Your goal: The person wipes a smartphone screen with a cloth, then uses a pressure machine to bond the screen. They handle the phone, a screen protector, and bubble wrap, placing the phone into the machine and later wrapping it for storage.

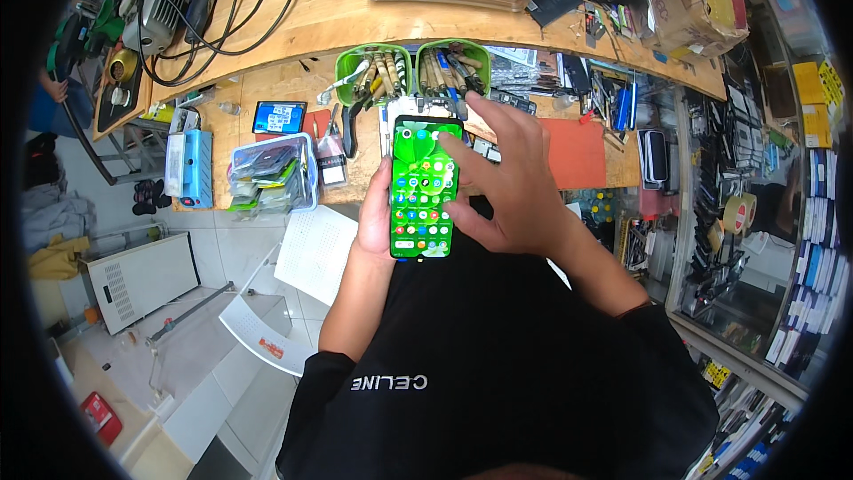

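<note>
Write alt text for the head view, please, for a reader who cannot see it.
A person's left hand holds a lit phone with app icons on a green background, while the right hand is open, its fingertips over the phone's right side. Beyond, on a wooden bench, stand two green bins of tools.

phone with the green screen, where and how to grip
Likely its long left edge, from the left: the phone is a flat slab, lit face toward the camera, which an edge grip leaves clear. The left hand holds there; the right hand crosses the right edge.
</note>
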The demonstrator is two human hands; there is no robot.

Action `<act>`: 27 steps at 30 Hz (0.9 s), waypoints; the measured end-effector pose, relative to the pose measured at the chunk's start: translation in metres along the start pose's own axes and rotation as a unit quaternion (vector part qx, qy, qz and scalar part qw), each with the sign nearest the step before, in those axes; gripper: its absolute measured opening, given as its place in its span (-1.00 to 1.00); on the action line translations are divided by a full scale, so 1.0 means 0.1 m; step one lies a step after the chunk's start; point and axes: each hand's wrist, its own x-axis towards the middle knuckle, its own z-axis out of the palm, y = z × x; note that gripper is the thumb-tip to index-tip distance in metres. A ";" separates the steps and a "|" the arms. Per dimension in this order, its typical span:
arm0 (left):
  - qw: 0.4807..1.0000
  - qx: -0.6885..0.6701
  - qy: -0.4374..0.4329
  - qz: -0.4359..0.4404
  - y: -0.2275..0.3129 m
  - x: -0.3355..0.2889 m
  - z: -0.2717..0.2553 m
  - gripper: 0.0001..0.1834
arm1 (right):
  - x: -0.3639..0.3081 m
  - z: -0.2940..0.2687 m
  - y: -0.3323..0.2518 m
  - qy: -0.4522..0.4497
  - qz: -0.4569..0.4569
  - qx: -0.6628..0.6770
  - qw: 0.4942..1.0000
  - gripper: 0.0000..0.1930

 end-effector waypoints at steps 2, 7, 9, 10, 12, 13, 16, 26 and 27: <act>1.000 0.021 -0.004 0.001 0.01 0.00 0.00 -0.17 | 0.02 -0.01 -0.01 -0.024 0.010 -0.004 1.000 -0.37; 0.999 -0.020 -0.029 0.000 0.07 0.01 0.01 -0.14 | -0.06 -0.05 -0.13 -0.063 -0.047 0.078 0.994 -0.43; 0.997 -0.025 -0.065 -0.027 0.10 0.02 0.02 -0.14 | -0.04 -0.07 -0.09 -0.025 -0.025 0.052 0.998 -0.45; 0.998 -0.015 -0.049 -0.039 0.11 0.02 0.03 -0.15 | -0.02 -0.09 -0.06 -0.010 -0.025 0.037 0.999 -0.45; 0.997 -0.027 -0.044 -0.052 0.15 0.01 0.04 -0.16 | 0.05 -0.15 0.02 0.011 -0.018 0.007 1.000 -0.46; 0.996 -0.009 -0.042 -0.077 0.19 0.00 0.04 -0.17 | 0.07 -0.20 0.05 0.026 -0.031 -0.003 0.999 -0.35; 0.980 0.041 -0.075 -0.177 0.34 -0.03 0.02 -0.20 | 0.14 -0.31 0.09 -0.027 -0.021 0.015 0.999 -0.18; 0.897 0.223 -0.074 -0.375 0.56 0.09 0.00 -0.20 | 0.19 -0.39 0.11 -0.257 -0.083 -0.004 0.963 -0.12; 0.901 0.204 -0.073 -0.377 0.56 0.11 0.01 -0.19 | 0.20 -0.38 0.13 -0.253 -0.080 -0.005 0.964 -0.13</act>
